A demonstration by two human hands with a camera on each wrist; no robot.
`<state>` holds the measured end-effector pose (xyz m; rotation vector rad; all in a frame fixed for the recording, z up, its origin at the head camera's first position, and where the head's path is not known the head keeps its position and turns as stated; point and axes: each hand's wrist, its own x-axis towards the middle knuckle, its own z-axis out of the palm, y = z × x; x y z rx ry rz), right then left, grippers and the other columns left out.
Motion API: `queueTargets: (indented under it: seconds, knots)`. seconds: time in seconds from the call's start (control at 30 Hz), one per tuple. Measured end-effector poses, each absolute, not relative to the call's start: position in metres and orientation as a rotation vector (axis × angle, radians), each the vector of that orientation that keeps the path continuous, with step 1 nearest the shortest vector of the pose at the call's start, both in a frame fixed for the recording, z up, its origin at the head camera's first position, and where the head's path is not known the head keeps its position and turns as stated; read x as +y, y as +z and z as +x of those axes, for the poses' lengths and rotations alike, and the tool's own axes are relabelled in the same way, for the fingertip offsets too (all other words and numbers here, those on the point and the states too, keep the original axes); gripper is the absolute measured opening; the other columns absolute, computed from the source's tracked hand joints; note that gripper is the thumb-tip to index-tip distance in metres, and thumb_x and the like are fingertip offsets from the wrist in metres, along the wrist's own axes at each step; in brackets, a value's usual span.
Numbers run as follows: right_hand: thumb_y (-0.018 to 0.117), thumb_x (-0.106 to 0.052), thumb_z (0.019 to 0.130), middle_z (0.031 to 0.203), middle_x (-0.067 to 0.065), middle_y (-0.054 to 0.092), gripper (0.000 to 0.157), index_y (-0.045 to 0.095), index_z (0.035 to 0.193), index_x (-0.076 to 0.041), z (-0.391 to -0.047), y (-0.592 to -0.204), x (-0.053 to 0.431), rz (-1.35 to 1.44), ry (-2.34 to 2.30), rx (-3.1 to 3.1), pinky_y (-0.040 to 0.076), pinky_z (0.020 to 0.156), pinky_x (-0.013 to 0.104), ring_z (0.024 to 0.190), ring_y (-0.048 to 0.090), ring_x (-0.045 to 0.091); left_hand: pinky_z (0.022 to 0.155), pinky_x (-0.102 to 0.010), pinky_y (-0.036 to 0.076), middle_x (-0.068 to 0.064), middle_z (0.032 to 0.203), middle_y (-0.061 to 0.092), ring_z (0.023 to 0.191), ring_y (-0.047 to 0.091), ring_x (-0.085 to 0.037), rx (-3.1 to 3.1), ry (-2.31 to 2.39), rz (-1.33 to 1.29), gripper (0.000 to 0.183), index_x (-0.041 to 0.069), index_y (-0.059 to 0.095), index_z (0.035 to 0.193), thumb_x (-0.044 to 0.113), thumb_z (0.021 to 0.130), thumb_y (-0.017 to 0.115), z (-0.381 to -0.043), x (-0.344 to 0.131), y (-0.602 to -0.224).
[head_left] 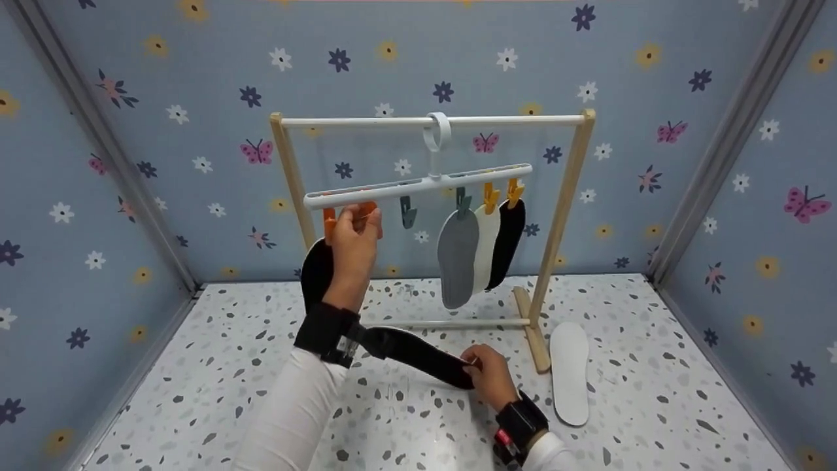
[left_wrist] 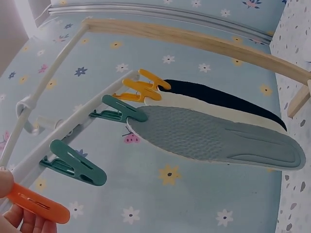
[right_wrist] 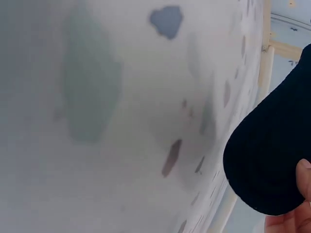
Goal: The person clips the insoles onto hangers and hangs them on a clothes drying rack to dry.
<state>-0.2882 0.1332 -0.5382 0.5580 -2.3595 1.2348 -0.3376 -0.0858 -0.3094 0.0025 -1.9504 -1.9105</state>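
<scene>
My left hand (head_left: 354, 258) pinches an orange clothespin (left_wrist: 41, 204) on the left part of the white hanger (head_left: 386, 190). Beside it another orange clothespin (head_left: 329, 224) holds a black insole (head_left: 316, 271), partly hidden by my left hand and wrist. Lower down, my right hand (head_left: 492, 374) grips one end of a second black insole (head_left: 422, 354), with the thumb on its face in the right wrist view. Its far end passes behind my left wristband. An unloaded green clothespin (left_wrist: 77, 163) hangs nearest the left hand's clip.
Further right on the hanger, a grey insole (head_left: 458, 258), a white one (head_left: 484, 248) and a black one (head_left: 509, 242) hang from clips. The hanger hooks over a wooden rack (head_left: 563, 196). A white insole (head_left: 570, 373) lies on the speckled surface (head_left: 654, 392) by the rack's right foot.
</scene>
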Motion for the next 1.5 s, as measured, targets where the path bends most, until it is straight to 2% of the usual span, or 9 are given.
queueTargets:
  seconds: [0.17,0.27,0.4,0.63,0.97,1.17,1.33,1.4,1.5]
  knots:
    - [0.066,0.008,0.080,0.081,0.011,0.060,0.013,0.062,0.086,-0.004,-0.288,-0.539,0.129,0.500,1.520,-2.427,0.045,0.066,0.026,0.073,0.053,0.013,0.085,-0.033,0.046,-0.014,0.113,0.058,0.097,0.054,-0.022,-1.950,-1.894,0.010,0.034,0.000,0.050,0.123,0.021,0.096,0.054,-0.340,-0.086,-0.312]
    - [0.066,0.005,0.082,0.086,0.013,0.062,0.009,0.063,0.089,0.000,-0.288,-0.540,0.125,0.484,1.695,-2.423,0.046,0.070,0.026,0.078,0.056,0.016,0.079,-0.030,0.044,-0.012,0.105,0.058,0.091,0.054,-0.020,-1.957,-1.893,0.009,0.033,0.001,0.050,0.122,0.022,0.097,0.054,-0.342,-0.085,-0.312]
    - [0.065,0.005,0.083,0.091,0.016,0.061,0.010,0.061,0.092,0.007,-0.288,-0.540,0.120,0.457,1.899,-2.371,0.046,0.067,0.024,0.078,0.057,0.017,0.075,-0.028,0.043,-0.011,0.096,0.057,0.084,0.053,-0.019,-1.954,-1.896,-0.005,0.032,0.001,0.051,0.119,0.023,0.096,0.054,-0.343,-0.085,-0.313]
    - [0.064,0.002,0.085,0.093,0.010,0.060,0.017,0.059,0.098,0.012,-0.284,-0.536,0.113,0.368,2.147,-2.288,0.045,0.066,0.023,0.076,0.057,0.013,0.074,-0.027,0.043,-0.012,0.103,0.058,0.086,0.052,-0.019,-1.947,-1.896,0.001,0.032,0.000,0.050,0.118,0.023,0.096,0.055,-0.346,-0.085,-0.312]
    - [0.061,0.006,0.086,0.090,0.008,0.058,0.020,0.054,0.101,0.017,-0.284,-0.525,0.107,0.360,2.295,-2.181,0.042,0.067,0.023,0.078,0.054,0.014,0.072,-0.025,0.039,-0.007,0.096,0.052,0.084,0.049,-0.017,-1.964,-1.914,-0.031,0.033,0.002,0.047,0.122,0.024,0.097,0.051,-0.346,-0.083,-0.311]
    - [0.064,-0.002,0.087,0.092,0.005,0.059,0.023,0.056,0.104,0.012,-0.283,-0.518,0.103,0.334,2.282,-2.198,0.038,0.059,0.021,0.074,0.054,0.011,0.061,-0.025,0.035,-0.006,0.071,0.046,0.062,0.047,-0.016,-1.927,-1.910,-0.075,0.026,0.005,0.050,0.117,0.023,0.097,0.051,-0.347,-0.083,-0.311]
    - [0.065,-0.004,0.087,0.092,0.003,0.060,0.025,0.056,0.105,0.010,-0.286,-0.512,0.099,0.322,2.299,-2.183,0.036,0.053,0.020,0.077,0.058,0.012,0.074,-0.024,0.040,-0.004,0.070,0.045,0.064,0.048,-0.017,-1.939,-1.928,-0.058,0.027,0.006,0.048,0.117,0.025,0.097,0.051,-0.346,-0.082,-0.309]
    - [0.064,-0.003,0.086,0.093,0.003,0.060,0.025,0.055,0.105,0.011,-0.287,-0.510,0.098,0.335,2.324,-2.161,0.040,0.057,0.020,0.079,0.059,0.013,0.076,-0.025,0.039,-0.005,0.069,0.045,0.065,0.047,-0.021,-1.940,-1.933,-0.072,0.027,0.006,0.048,0.117,0.025,0.098,0.050,-0.346,-0.082,-0.309]
    - [0.064,0.000,0.086,0.093,0.004,0.060,0.026,0.054,0.106,0.013,-0.289,-0.507,0.097,0.364,2.364,-2.119,0.046,0.068,0.022,0.083,0.059,0.014,0.073,-0.025,0.039,-0.006,0.068,0.044,0.064,0.046,-0.023,-1.941,-1.933,-0.090,0.027,0.007,0.048,0.117,0.025,0.098,0.050,-0.347,-0.082,-0.310]
